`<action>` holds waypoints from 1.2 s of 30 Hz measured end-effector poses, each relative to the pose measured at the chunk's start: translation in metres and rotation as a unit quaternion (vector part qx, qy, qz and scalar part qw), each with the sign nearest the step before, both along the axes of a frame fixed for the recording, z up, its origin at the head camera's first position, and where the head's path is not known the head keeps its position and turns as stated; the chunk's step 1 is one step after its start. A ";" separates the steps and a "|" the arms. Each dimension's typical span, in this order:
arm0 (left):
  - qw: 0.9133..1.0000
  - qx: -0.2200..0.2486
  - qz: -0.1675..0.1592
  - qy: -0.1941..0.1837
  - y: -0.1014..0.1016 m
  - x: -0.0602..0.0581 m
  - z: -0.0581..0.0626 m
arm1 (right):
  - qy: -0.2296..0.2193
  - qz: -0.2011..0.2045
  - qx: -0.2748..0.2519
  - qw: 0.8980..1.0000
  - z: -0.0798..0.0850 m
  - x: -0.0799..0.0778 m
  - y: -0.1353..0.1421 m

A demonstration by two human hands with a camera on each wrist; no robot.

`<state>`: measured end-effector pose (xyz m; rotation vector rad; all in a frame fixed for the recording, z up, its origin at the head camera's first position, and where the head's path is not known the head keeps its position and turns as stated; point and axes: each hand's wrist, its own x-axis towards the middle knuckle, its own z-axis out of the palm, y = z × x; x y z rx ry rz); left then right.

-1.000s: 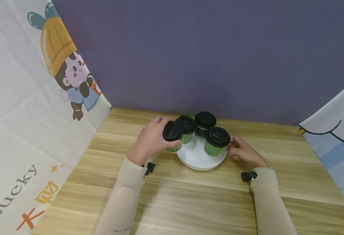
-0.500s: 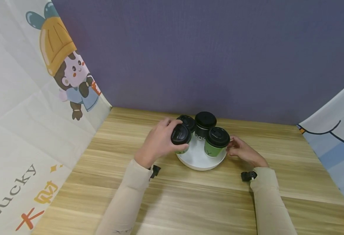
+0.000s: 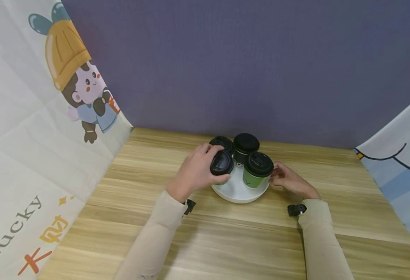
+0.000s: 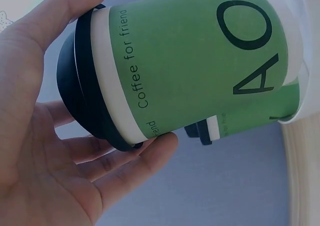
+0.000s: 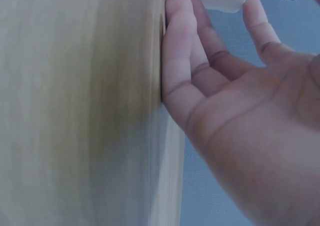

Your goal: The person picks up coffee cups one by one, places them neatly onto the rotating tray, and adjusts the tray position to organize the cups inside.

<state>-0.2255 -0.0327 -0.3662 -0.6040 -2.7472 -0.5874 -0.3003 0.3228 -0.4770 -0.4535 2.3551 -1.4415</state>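
My left hand (image 3: 197, 169) grips a green paper coffee cup (image 4: 175, 65) with a black lid, its thumb and fingers around the lid end. The cup is upright over the left side of a round white tray (image 3: 238, 195). Three more lidded cups stand on that tray. One green cup (image 3: 253, 180) is at the right front, a black cup (image 3: 246, 143) at the back, and another lidded cup (image 3: 222, 142) at the back left, partly hidden by the left hand. At the tray's right edge, my right hand (image 3: 290, 181) holds the rim between thumb and fingers.
The tray rests on a wood-grain table (image 3: 240, 241), near its back edge. Behind it rises a plain blue-purple wall panel (image 3: 247, 70). A white printed cloth (image 3: 12, 128) borders the left side, and another printed cloth (image 3: 401, 155) the right.
The left hand has carried its green cup rightward, from beside the tray's left edge to over the tray. It now overlaps the back-left cup more. The right hand has stayed in place.
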 end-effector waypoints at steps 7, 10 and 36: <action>1.000 -0.007 -0.005 -0.009 0.005 -0.001 -0.005 | 0.003 0.012 -0.007 1.000 -0.002 0.000 0.000; 1.000 -0.014 -0.005 -0.005 0.005 -0.001 -0.008 | 0.000 0.011 -0.003 1.000 -0.002 0.004 -0.001; 0.996 -0.075 -0.012 0.047 0.012 0.014 -0.030 | -0.010 0.001 -0.025 1.000 -0.006 0.038 -0.014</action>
